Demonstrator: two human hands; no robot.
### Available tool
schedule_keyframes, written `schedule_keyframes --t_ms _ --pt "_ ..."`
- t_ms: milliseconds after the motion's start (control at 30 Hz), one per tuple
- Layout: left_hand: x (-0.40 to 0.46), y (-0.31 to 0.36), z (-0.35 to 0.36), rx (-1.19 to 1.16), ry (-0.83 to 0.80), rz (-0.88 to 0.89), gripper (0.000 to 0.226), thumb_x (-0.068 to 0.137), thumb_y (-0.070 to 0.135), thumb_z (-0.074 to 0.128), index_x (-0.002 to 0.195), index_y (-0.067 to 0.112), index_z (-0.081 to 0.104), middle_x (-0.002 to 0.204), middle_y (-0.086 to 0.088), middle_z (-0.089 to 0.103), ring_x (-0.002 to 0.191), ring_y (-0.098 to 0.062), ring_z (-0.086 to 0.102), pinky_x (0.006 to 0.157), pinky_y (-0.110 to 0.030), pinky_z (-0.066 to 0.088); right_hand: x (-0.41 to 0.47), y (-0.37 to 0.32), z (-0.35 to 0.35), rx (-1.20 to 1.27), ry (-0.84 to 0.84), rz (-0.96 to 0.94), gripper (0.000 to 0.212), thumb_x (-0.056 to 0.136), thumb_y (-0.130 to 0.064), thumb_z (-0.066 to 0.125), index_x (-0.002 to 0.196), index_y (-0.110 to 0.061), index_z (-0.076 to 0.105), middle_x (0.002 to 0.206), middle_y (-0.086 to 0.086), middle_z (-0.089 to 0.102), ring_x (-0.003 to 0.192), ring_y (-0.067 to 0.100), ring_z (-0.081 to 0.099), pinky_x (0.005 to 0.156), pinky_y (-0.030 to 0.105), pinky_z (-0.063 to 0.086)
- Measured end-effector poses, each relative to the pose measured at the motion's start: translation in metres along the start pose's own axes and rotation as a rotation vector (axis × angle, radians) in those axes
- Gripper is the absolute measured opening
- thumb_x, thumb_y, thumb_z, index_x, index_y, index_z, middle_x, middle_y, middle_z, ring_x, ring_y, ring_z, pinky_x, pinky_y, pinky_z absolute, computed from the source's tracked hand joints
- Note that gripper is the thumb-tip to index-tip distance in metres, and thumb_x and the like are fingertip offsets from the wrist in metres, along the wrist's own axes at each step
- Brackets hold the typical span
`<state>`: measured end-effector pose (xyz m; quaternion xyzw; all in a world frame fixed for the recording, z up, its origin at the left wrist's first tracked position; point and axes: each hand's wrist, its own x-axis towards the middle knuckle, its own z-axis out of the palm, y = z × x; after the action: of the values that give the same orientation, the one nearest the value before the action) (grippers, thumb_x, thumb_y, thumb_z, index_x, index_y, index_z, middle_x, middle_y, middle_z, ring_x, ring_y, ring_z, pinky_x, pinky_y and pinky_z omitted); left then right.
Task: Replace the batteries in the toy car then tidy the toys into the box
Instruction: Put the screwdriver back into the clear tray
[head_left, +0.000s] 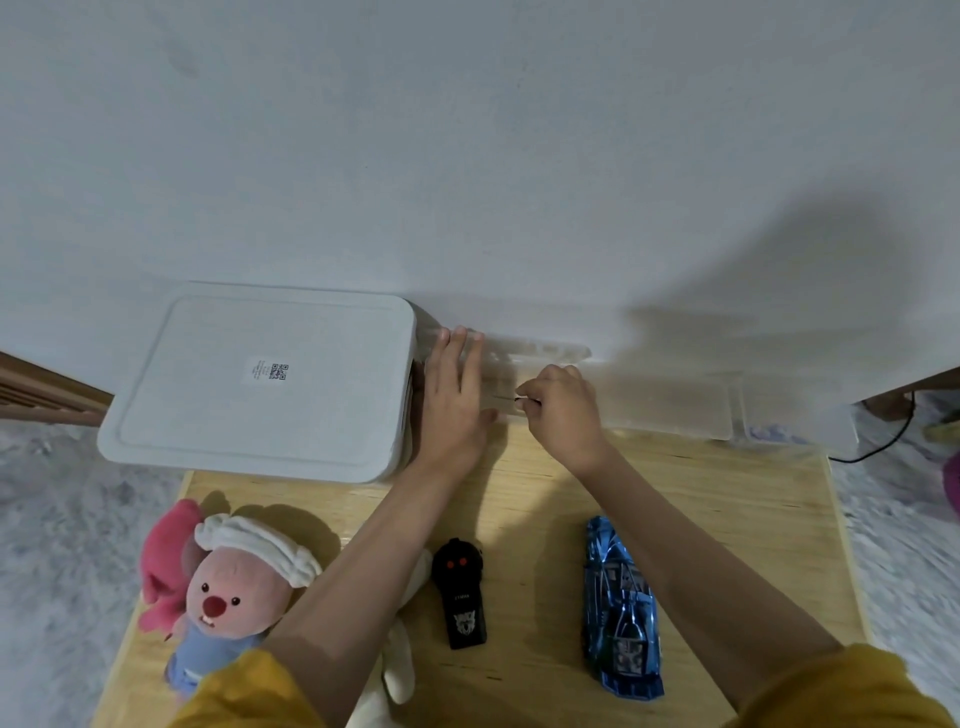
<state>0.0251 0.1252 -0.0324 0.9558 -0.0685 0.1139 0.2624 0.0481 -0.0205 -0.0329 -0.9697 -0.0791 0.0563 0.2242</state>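
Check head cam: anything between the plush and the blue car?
Yes, in the head view: the black remote lies between the plush and the blue car, with the left forearm crossing there too.

I'm in a home, likely a bedroom or playroom: my low wooden table (675, 499) stands on shaggy grey carpet (57, 545) against a plain white wall (467, 156). A plush toy (223, 597) lies at 8 o'clock, a lidded storage box (260, 384) at 10.
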Motion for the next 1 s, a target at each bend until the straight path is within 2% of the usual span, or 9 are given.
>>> schedule_keyframes --t_ms 100,267,333,467,533,633,833,900,1000 --pt "0.0 -0.001 0.001 0.0 0.006 0.001 0.099 0.059 0.001 0.085 0.143 -0.002 0.032 0.146 -0.025 0.034 0.14 -0.037 0.019 0.112 -0.042 0.018 -0.008 0.005 0.0 0.125 0.144 -0.041 0.012 0.082 -0.011 0.069 0.093 -0.012 0.075 0.083 0.006 0.063 0.086 0.029 0.055 0.08 0.039 0.047" --pt "0.0 -0.003 0.003 0.001 0.006 0.0 0.097 0.061 0.002 0.085 0.142 -0.003 0.032 0.146 -0.026 0.033 0.14 -0.036 0.017 0.113 -0.042 0.017 -0.027 0.008 -0.018 0.282 0.538 -0.099 0.009 0.082 -0.006 0.068 0.091 -0.006 0.071 0.083 0.009 0.056 0.083 0.018 0.049 0.082 0.015 0.037" --pt "-0.001 -0.004 0.004 0.004 0.011 0.005 0.096 0.061 0.004 0.086 0.141 -0.005 0.033 0.145 -0.027 0.034 0.139 -0.037 0.018 0.112 -0.043 0.017 -0.026 0.01 -0.029 0.234 0.614 -0.179 0.013 0.082 -0.002 0.067 0.095 -0.004 0.069 0.086 0.012 0.056 0.085 0.02 0.048 0.08 0.019 0.039" --pt "-0.004 -0.002 0.004 0.012 0.043 0.012 0.094 0.058 0.005 0.088 0.137 -0.007 0.039 0.138 -0.03 0.04 0.135 -0.036 0.02 0.11 -0.045 0.021 -0.015 0.01 -0.047 0.097 0.387 -0.293 0.025 0.085 -0.004 0.063 0.109 -0.008 0.066 0.104 0.01 0.061 0.1 0.024 0.052 0.082 0.028 0.044" --pt "-0.006 -0.001 0.003 0.013 0.064 0.018 0.089 0.057 0.006 0.088 0.133 -0.007 0.043 0.133 -0.03 0.043 0.132 -0.036 0.023 0.108 -0.046 0.023 -0.013 0.008 -0.051 0.08 0.266 -0.322 0.025 0.085 -0.002 0.062 0.109 -0.007 0.067 0.1 0.008 0.063 0.096 0.027 0.056 0.072 0.029 0.047" --pt "-0.009 0.001 0.001 0.029 0.065 0.027 0.084 0.058 0.008 0.088 0.13 0.001 0.046 0.127 -0.027 0.042 0.124 -0.036 0.028 0.101 -0.05 0.036 -0.016 0.007 -0.048 0.085 0.23 -0.323 0.027 0.085 0.002 0.06 0.11 -0.005 0.067 0.094 0.008 0.06 0.089 0.027 0.057 0.063 0.029 0.045" --pt "-0.02 -0.002 0.005 0.012 -0.056 0.015 0.048 0.069 -0.002 0.076 0.113 -0.002 0.059 0.109 -0.028 0.052 0.106 -0.038 0.042 0.082 -0.048 0.052 -0.027 0.01 -0.029 0.039 0.09 -0.24 0.03 0.088 0.001 0.056 0.115 -0.007 0.065 0.111 0.007 0.059 0.101 0.023 0.055 0.064 0.036 0.052" --pt "-0.025 -0.003 0.005 0.009 -0.114 0.011 0.042 0.072 -0.002 0.074 0.112 -0.003 0.06 0.11 -0.028 0.052 0.101 -0.042 0.051 0.082 -0.045 0.05 -0.028 0.012 -0.021 -0.018 0.011 -0.194 0.033 0.09 0.002 0.051 0.119 -0.009 0.064 0.116 0.005 0.058 0.11 0.023 0.051 0.069 0.039 0.054" --pt "-0.027 -0.002 0.004 -0.024 -0.137 0.004 0.037 0.08 0.009 0.071 0.114 -0.003 0.06 0.112 -0.027 0.052 0.103 -0.04 0.051 0.086 -0.04 0.044 -0.03 0.015 -0.013 -0.04 -0.055 -0.143 0.039 0.089 0.003 0.047 0.122 -0.011 0.063 0.115 0.003 0.058 0.111 0.022 0.048 0.073 0.035 0.051"
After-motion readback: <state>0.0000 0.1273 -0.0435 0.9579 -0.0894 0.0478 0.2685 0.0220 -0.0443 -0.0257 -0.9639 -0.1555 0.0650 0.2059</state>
